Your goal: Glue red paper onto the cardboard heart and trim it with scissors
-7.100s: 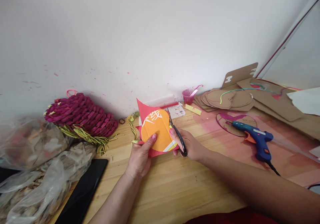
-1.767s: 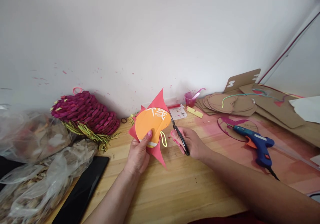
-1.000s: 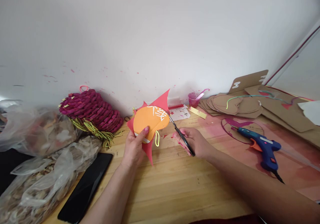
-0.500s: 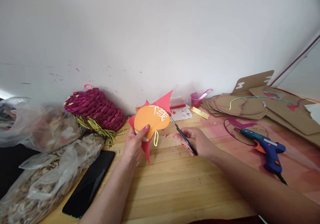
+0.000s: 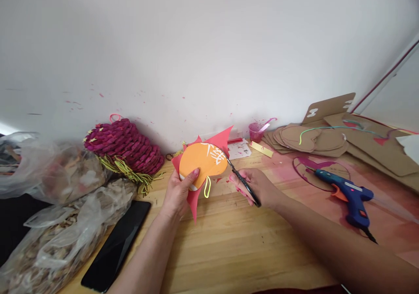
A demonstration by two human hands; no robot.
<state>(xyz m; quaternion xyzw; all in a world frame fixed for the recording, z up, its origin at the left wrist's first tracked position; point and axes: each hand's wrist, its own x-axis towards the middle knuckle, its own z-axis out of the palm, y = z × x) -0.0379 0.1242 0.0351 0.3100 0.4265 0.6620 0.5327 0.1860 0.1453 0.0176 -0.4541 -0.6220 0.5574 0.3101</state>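
Note:
An orange heart-shaped paper piece with white lettering has red paper behind it, sticking out in points around the edge. My left hand pinches these layers at the lower left, thumb on the orange face. A yellow string loop hangs from the lower edge. My right hand grips black-handled scissors, their blades against the red paper at the right edge of the orange piece. The blade tips are hidden behind or in the paper.
To the left are a magenta braided ornament, plastic bags and a black phone. At right lie a blue glue gun and stacked cardboard cutouts. A pink cup stands by the wall.
The paper piece and both hands have shifted slightly right and downward. The scissors remain at the red paper's right edge.

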